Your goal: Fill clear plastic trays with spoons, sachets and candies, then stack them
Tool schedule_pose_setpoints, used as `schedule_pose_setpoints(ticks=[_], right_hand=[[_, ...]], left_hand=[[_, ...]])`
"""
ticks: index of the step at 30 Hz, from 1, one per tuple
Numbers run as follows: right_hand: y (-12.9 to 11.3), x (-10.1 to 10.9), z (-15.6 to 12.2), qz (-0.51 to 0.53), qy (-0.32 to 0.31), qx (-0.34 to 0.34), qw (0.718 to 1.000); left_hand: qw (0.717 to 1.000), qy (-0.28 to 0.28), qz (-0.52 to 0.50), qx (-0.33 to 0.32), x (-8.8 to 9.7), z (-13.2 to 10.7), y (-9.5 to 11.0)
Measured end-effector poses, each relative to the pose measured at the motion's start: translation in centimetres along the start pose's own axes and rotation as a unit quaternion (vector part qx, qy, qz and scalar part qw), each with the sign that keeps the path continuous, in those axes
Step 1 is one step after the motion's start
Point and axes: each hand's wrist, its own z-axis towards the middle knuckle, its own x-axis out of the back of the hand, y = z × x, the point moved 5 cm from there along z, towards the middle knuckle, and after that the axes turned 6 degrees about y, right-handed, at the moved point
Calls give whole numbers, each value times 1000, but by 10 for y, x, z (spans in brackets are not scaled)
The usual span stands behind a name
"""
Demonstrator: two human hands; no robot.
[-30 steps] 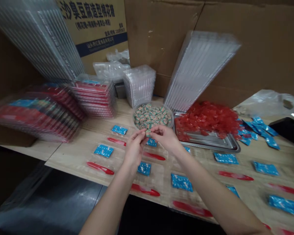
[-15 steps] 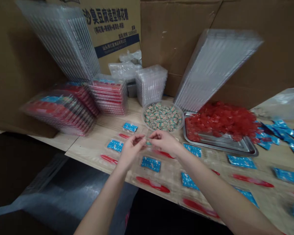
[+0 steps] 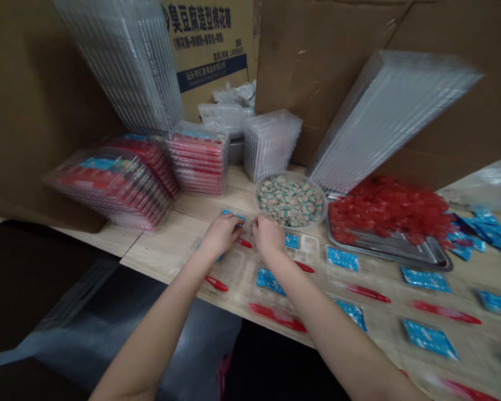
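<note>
Below a clear bowl (image 3: 323,215) of wrapped cubes (image 3: 291,201), both hands (image 3: 221,234) (image 3: 268,234) curl, holding unclear.

Soft, even indoor light here, no clear source, just faint shadows across the counter (image 3: 158,245)! Glare flashes off the clear plastic trays (image 3: 384,122) and the steel tray (image 3: 401,250), the left hand (image 3: 221,234) and right hand (image 3: 269,234) go slightly soft with blur, and the wide lens bends the frame's edges.
</note>
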Motion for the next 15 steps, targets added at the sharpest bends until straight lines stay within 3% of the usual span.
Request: schedule_pose_setpoints(ticks=[10, 15], right_hand=[[-7, -1, -4, -61, 7, 17, 998], [2, 9, -9, -59, -6, 28, 998]], left_hand=[[988, -39, 137, -54, -2, 3, 5], [983, -43, 166, -68, 2, 2, 8]])
